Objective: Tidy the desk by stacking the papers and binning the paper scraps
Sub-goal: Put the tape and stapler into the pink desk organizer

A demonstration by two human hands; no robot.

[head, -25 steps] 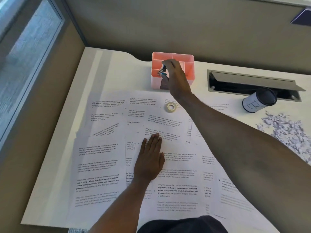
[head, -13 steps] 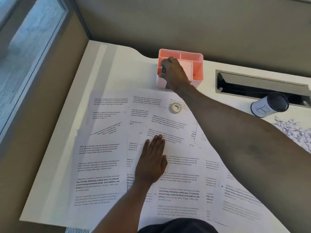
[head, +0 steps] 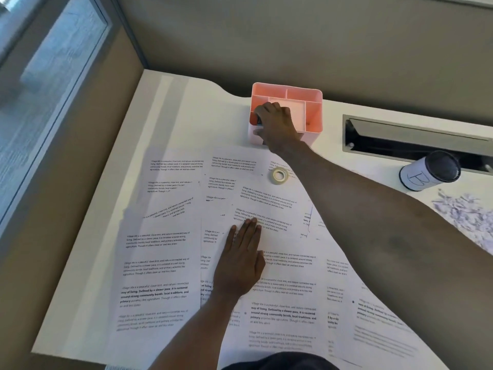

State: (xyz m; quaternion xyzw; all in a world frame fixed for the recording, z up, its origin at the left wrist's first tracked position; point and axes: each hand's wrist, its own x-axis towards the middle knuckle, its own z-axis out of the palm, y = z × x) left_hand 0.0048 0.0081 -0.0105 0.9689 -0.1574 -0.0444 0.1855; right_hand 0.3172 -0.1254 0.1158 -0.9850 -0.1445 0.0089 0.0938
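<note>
Papers (head: 160, 263) look light, floppy; gather by edges. Left hand (head: 241, 260) lies flat on them; right hand (head: 277, 121) pinches dark clip (head: 258, 120)

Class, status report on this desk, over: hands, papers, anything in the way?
Left hand flat on papers, open. Right hand in pink organizer, pinching small dark item. Papers spread, unstacked; scraps on desk. Tape roll sits on papers.
</note>
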